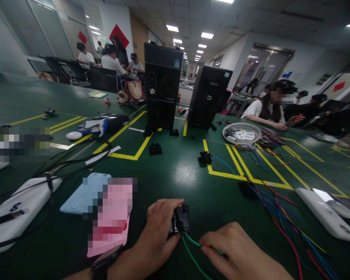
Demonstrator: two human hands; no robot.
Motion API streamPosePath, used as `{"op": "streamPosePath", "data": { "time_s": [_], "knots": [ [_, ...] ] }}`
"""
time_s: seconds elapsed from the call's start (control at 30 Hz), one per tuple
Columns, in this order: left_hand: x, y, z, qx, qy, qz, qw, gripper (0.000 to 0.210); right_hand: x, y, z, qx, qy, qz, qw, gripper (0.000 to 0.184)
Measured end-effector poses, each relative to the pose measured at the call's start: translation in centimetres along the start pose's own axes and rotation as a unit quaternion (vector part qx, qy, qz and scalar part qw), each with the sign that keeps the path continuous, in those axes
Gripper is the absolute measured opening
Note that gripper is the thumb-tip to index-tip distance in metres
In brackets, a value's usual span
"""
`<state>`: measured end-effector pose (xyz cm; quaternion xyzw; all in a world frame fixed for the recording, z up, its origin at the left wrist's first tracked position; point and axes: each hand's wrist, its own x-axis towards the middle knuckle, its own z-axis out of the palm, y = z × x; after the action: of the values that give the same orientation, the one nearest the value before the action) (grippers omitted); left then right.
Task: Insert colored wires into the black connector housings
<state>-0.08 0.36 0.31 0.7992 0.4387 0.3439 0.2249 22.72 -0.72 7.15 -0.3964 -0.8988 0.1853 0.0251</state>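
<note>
My left hand (pixel 161 223) is closed around a small black plastic block (pixel 184 218) near the front of the green table. A green wire (pixel 192 256) comes out of the block's near side and curves down to the bottom of the view. Just right of the block, my right hand (pixel 231 247) pinches a green strand between thumb and forefinger; its short end shows past the fingers. Whether the two green strands belong to one wire, I cannot tell. My left fingers and palm hide the block's left part.
Left lie a pink phone case (pixel 112 221), a light blue case (pixel 86 194) and a white device (pixel 23 214). Loose coloured wires (pixel 280 217) spread at right, near a white basket (pixel 241 134). Two black computer towers (pixel 163 85) stand behind. A person (pixel 272 105) sits at the far right.
</note>
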Motion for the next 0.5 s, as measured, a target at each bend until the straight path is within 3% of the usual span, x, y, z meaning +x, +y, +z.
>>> {"op": "streamPosePath", "data": {
  "time_s": [0.17, 0.23, 0.37, 0.5],
  "knots": [
    [-0.1, 0.0, 0.0, -0.001, 0.002, 0.003, 1.000, 0.074, 0.1, -0.7, 1.0, 0.023, 0.090, -0.047, 0.995, 0.029],
    [-0.1, -0.1, 0.0, 0.002, -0.002, 0.006, 1.000, 0.075, 0.4, -1.0, 1.1, 0.016, 0.071, -0.065, 0.995, 0.029],
    [-0.1, -0.1, -0.2, 0.002, -0.010, 0.009, 1.000, 0.077, 0.6, -0.8, 0.4, -0.017, -0.041, -0.060, 0.997, 0.019],
    [0.0, 0.1, -0.2, -0.010, -0.012, -0.004, 1.000, 0.076, 0.2, -0.3, -0.7, -0.036, -0.027, -0.009, 0.999, 0.022]
  ]
}}
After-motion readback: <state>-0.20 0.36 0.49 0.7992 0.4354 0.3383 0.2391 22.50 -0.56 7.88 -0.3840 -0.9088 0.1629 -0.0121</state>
